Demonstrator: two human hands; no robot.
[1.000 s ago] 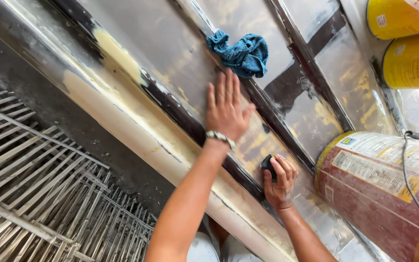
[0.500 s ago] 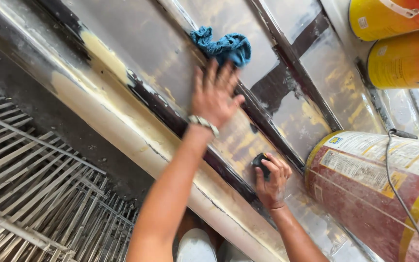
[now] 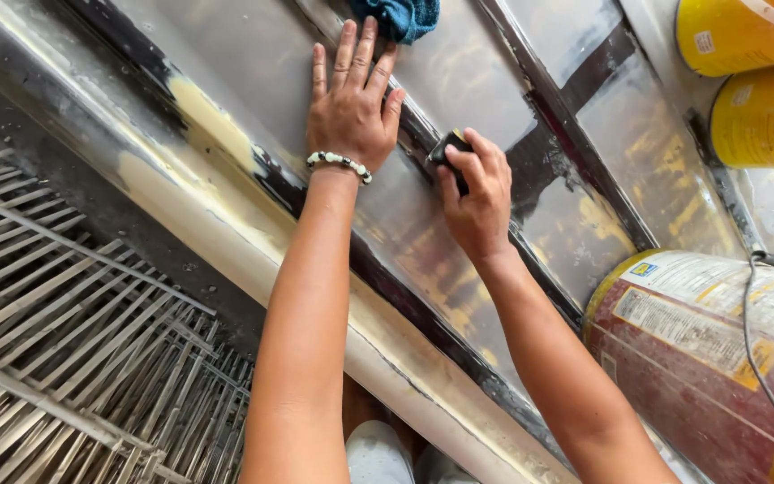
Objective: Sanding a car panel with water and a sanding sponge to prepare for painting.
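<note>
My left hand (image 3: 351, 103) lies flat, fingers spread, on a shiny metal panel (image 3: 226, 54) streaked with yellowish paste and dark strips. A beaded bracelet (image 3: 339, 164) circles its wrist. Just right of it, my right hand (image 3: 477, 193) grips a small dark pad (image 3: 447, 148) pressed against the panel beside a dark seam. A blue cloth (image 3: 400, 16) lies on the metal just beyond my left fingertips, partly cut off by the top edge.
A large red and yellow labelled drum (image 3: 709, 358) lies at the lower right, with a grey cable (image 3: 759, 358) across it. Two yellow cans (image 3: 763, 108) sit at the upper right. A metal wire rack (image 3: 64, 358) fills the lower left.
Both hands sit higher in view and closer together. My right hand with the pad has slid up along the seam toward my left hand. The blue cloth is now at the top edge.
</note>
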